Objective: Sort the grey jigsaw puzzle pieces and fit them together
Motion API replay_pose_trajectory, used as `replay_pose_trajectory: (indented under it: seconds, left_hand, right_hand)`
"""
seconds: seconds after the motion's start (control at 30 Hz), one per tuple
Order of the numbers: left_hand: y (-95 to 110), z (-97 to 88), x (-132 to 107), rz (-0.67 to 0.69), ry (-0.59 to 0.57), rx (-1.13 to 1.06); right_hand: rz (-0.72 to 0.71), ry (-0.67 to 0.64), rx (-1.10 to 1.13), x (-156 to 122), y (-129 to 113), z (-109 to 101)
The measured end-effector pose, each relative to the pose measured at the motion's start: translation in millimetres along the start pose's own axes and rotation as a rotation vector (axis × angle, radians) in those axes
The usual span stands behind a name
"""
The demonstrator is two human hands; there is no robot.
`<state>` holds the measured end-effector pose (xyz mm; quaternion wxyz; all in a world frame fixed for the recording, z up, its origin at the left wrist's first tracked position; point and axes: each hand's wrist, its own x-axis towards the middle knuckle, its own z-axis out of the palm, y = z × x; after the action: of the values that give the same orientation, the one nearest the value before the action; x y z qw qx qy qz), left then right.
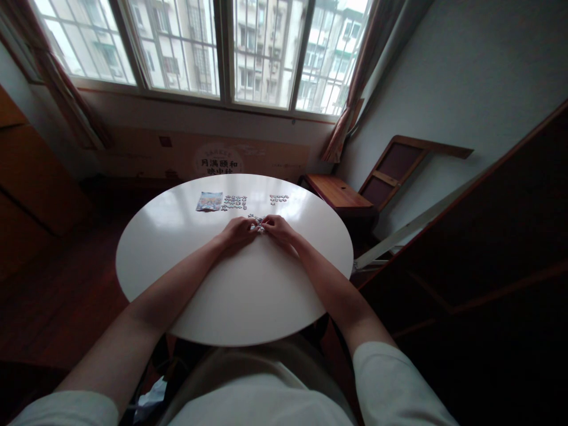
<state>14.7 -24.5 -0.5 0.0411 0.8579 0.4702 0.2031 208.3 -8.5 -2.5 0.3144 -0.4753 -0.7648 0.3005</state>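
Note:
My left hand (238, 229) and my right hand (277, 228) meet at the middle of a round white table (186, 260). Both are curled in a pinch around small jigsaw puzzle pieces (256, 223) held between the fingertips. Farther back on the table lie a small printed picture card (209, 200), a cluster of loose puzzle pieces (234, 202) beside it, and a smaller group of pieces (278, 199) to the right.
A wide barred window (222, 47) fills the wall behind the table, with curtains at both sides. A wooden folding table or chair (355, 192) leans at the right wall. Dark wooden furniture (488, 248) stands at the right, a cabinet (31, 177) at the left.

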Motion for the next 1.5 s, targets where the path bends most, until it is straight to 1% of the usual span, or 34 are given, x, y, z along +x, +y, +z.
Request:
replay_pose_trajectory:
  seconds: [0.2,0.7,1.07,1.5]
  left_hand:
    - [-0.3,0.9,0.5,-0.004,-0.001,0.003]
    - [-1.2,1.9,0.3,-0.002,0.008,0.015]
    - [-2.5,3.2,1.5,0.003,0.002,0.034]
    - [1.1,-0.2,0.4,0.003,-0.01,0.045]
  right_hand:
    - [-0.026,0.005,-0.005,0.4,0.6,-0.3]
    - [-0.038,0.012,-0.016,1.6,3.2,0.6]
    - [-0.011,0.006,-0.023,1.0,1.5,0.2]
    - [-0.031,0.008,-0.026,1.8,3.4,0.3]
